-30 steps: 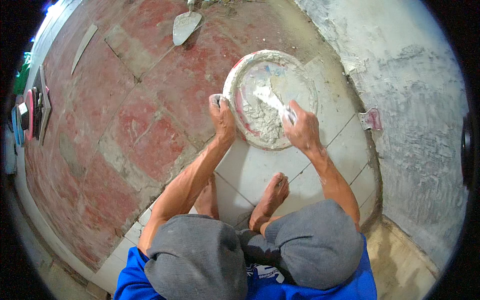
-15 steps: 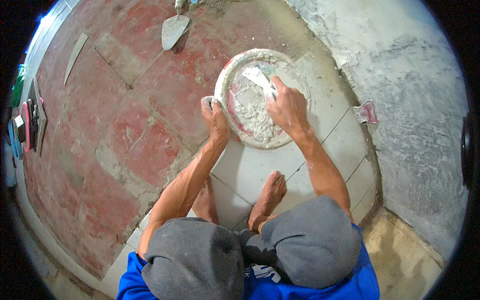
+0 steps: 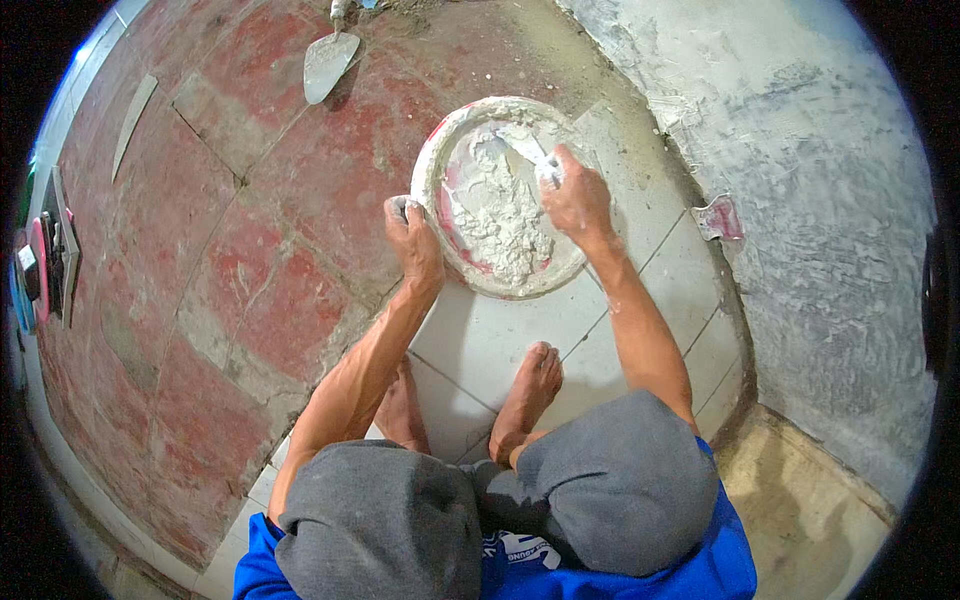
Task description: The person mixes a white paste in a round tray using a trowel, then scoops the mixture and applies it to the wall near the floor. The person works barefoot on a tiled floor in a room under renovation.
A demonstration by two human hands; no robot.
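A round, shallow basin (image 3: 428,178) with a plaster-crusted rim rests on the floor in front of my feet. Thick whitish plaster (image 3: 500,215) lies heaped across its bottom, with patches of red showing through. My left hand (image 3: 413,238) grips the basin's left rim, thumb on top. In my right hand (image 3: 580,200) is a putty knife (image 3: 523,141), its plaster-coated blade pointing up and left over the far side of the basin. My right fingers wrap its handle and hide most of it.
A trowel (image 3: 330,66) lies on the worn red floor (image 3: 270,250) beyond the basin. A thin pale strip (image 3: 133,125) is farther left, near several tools (image 3: 50,260) at the edge. Along the right runs a grey plastered wall (image 3: 820,230), with a small reddish scrap (image 3: 719,218) at its foot.
The putty knife has swung a little to the right, its blade now buried in more plaster. Plaster has spread upward across the basin's middle. My left hand stays on the rim.
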